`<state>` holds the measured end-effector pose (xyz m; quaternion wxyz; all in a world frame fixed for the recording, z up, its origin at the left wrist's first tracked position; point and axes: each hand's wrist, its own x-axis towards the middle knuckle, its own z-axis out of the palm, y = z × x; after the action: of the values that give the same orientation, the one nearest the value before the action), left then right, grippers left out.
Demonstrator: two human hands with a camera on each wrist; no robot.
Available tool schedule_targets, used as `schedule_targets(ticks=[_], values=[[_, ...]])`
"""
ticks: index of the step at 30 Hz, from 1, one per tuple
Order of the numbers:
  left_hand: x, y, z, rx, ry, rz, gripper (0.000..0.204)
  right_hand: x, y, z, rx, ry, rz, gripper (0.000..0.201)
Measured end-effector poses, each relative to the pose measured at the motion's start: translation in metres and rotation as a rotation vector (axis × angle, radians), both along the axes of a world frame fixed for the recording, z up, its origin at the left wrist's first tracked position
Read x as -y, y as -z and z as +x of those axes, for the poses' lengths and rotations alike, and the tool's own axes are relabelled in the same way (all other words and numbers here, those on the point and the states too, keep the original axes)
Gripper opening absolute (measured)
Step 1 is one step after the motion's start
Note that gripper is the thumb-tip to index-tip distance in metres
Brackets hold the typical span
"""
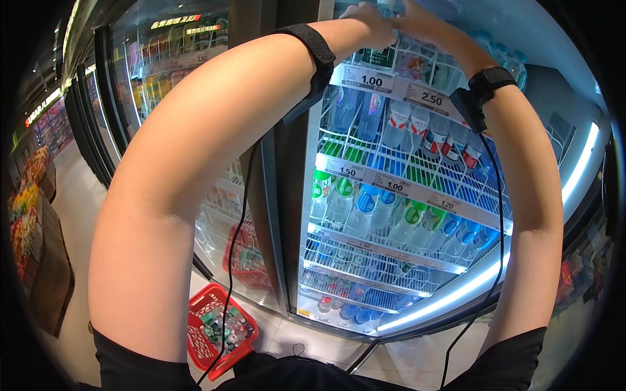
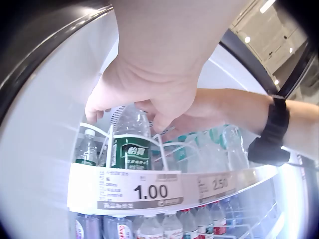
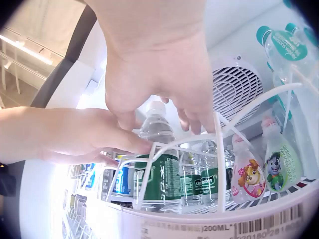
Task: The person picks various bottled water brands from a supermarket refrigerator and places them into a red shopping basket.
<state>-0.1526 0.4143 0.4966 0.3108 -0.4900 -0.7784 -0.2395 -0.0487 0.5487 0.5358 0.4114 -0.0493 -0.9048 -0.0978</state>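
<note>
A clear water bottle with a green label and white cap stands behind the white wire front of the top shelf. My right hand reaches over it from above, thumb beside the neck and fingers bent down on the far side. I cannot tell whether they grip it. From the side, my left hand extends its fingers, whose tips overlap the bottle's shoulder. The left wrist view shows my left hand above the same bottle, thumb and fingers spread. Smaller green-label bottles stand behind it.
Cartoon-label bottles and teal-capped bottles share this shelf. Price strips run along the shelf fronts, with rows of drinks below. A red basket holding bottles stands on the floor. Cables hang from both wrists.
</note>
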Motion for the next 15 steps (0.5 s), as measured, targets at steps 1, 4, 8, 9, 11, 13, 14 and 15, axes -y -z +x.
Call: schedule_targets(ticks=[1,4,8,9,11,13,14,15], values=[[-0.003,-0.004,0.007,-0.107,-0.041,0.04,0.061,-0.001,-0.002,0.002,-0.017,0.104,0.156,0.091],[0.046,-0.007,0.057,-0.059,0.08,0.072,0.058,0.006,-0.006,0.018,-0.079,-0.045,0.133,0.067],[0.125,0.058,0.097,-0.286,0.466,0.37,0.064,0.144,0.057,0.106,0.0,-0.538,-0.063,0.036],[0.131,0.08,0.096,-0.566,0.492,0.521,0.069,0.162,0.075,0.117,-0.12,-0.502,0.048,0.03],[0.165,0.095,0.118,-0.321,0.563,0.383,0.073,0.152,0.093,0.125,-0.173,-0.337,0.236,0.033],[0.207,0.133,0.133,-0.295,0.698,0.345,0.083,0.2,0.143,0.152,-0.139,-0.433,0.167,0.027],[0.227,0.156,0.14,-0.191,0.716,0.267,0.081,0.222,0.17,0.163,-0.085,-0.427,0.108,0.026],[0.244,0.181,0.145,-0.088,0.732,0.187,0.08,0.24,0.197,0.172,-0.034,-0.42,0.049,0.026]])
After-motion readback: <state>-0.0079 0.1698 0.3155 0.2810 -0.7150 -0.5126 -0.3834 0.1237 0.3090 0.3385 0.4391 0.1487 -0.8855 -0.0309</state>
